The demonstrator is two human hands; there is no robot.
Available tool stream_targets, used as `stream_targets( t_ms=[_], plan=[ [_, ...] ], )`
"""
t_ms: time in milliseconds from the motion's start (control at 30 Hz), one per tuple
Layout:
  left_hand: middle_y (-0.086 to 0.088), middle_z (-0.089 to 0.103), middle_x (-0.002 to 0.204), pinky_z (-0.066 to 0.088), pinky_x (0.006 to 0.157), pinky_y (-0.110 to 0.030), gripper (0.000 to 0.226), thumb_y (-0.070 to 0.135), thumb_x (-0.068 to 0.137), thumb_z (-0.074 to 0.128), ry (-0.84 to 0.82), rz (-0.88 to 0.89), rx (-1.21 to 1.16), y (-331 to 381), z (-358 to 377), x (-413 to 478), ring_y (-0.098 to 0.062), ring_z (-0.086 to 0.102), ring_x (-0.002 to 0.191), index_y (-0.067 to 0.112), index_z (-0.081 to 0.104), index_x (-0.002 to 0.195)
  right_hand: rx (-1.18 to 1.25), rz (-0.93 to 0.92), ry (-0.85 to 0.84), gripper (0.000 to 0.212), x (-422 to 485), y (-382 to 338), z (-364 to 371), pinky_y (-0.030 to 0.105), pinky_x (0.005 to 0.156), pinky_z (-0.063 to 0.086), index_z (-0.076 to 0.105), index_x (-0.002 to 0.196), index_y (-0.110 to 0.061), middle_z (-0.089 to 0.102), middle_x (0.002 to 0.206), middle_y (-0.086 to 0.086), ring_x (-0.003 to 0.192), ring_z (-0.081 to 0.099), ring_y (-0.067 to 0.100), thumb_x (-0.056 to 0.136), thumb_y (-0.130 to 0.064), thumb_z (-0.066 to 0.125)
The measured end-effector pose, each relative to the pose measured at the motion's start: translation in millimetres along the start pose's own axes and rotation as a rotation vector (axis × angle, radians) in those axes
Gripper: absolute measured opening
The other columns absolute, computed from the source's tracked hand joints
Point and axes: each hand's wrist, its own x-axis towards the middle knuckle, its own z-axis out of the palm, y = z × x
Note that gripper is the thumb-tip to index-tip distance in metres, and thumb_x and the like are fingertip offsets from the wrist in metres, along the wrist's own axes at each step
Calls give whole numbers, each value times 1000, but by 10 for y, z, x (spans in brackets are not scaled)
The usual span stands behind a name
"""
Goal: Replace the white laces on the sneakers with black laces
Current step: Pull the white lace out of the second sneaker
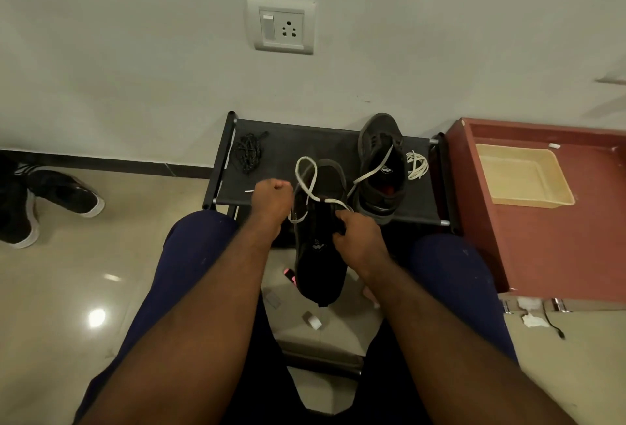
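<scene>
A black sneaker (318, 255) hangs between my knees with its toe on the front edge of a low black rack (291, 150). My right hand (359, 238) grips its tongue area. My left hand (271, 201) is closed in a fist on the white lace (306, 177), which loops up over the sneaker's toe. The second black sneaker (381, 167) lies on the rack to the right, a white lace strand trailing out of it. A loose bundle of white lace (417, 165) lies beside it. The coiled black laces (248, 151) sit at the rack's back left.
A red-brown cabinet (508, 221) with a beige tray (523, 175) stands at the right of the rack. Another pair of dark shoes (50, 201) rests on the tiled floor at the left. A wall socket (283, 26) is above. Small scraps lie on the floor beneath me.
</scene>
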Motion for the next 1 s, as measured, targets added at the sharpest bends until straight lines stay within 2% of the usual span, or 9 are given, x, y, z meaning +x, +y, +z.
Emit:
stream_targets(
  t_ms=[100,233,433,567,667,767,867,933,1000],
  plan=[
    [-19,66,73,52,66,-37,22,13,88,64,-111,23,233,-107,79,-31,-28,61,70,9,65,67,-12,-7,10,30,-1,-15,-10,39,87,54,68,113,-14,72,106,9,101,65,31,84,-12,61],
    [-8,67,70,46,65,-28,20,20,85,70,-92,173,456,-105,112,-68,-22,64,74,8,69,68,-26,3,1,32,-11,-24,-10,39,88,55,67,116,-14,71,108,8,102,65,30,85,-11,60],
    [-4,66,72,42,66,-26,18,16,84,69,-76,196,468,-144,144,-51,-17,59,71,16,64,67,-29,17,-6,29,-8,-32,-8,36,83,54,67,112,-15,71,105,7,99,66,29,85,-11,60],
    [-4,61,69,49,56,-24,16,11,91,64,-64,143,34,15,147,-111,-13,56,61,14,64,76,-24,15,2,30,-10,-38,-14,38,85,55,67,113,-15,71,106,9,100,65,30,84,-12,60],
    [-2,66,77,50,63,-25,16,10,92,62,1,124,-105,120,74,-53,-9,59,68,19,67,80,-21,18,-3,29,-11,-31,-17,40,86,56,67,113,-14,71,106,9,99,66,30,85,-12,61],
    [-2,65,72,47,63,-29,23,9,91,61,50,73,-25,21,20,31,-15,60,68,20,66,72,-13,25,-4,30,-13,-36,-16,40,87,56,67,115,-15,71,106,8,99,66,29,85,-13,61],
    [-7,65,69,48,64,-33,23,17,90,66,-55,5,98,-90,77,6,-20,60,67,17,66,67,-7,27,1,35,-19,-45,-17,43,90,56,67,118,-16,71,109,8,102,66,29,85,-12,61],
    [-6,66,68,53,71,-34,18,20,86,71,-98,65,237,-122,120,-8,-21,63,70,15,69,69,-2,31,4,38,-24,-46,-17,44,92,55,66,122,-15,71,112,9,104,66,29,85,-11,61],
    [-6,71,79,54,78,-35,11,23,83,75,-62,119,357,-126,142,-29,-23,67,80,14,70,79,2,37,1,40,-29,-41,-16,43,93,55,64,127,-15,70,116,8,107,65,28,87,-10,60]
  ],
)
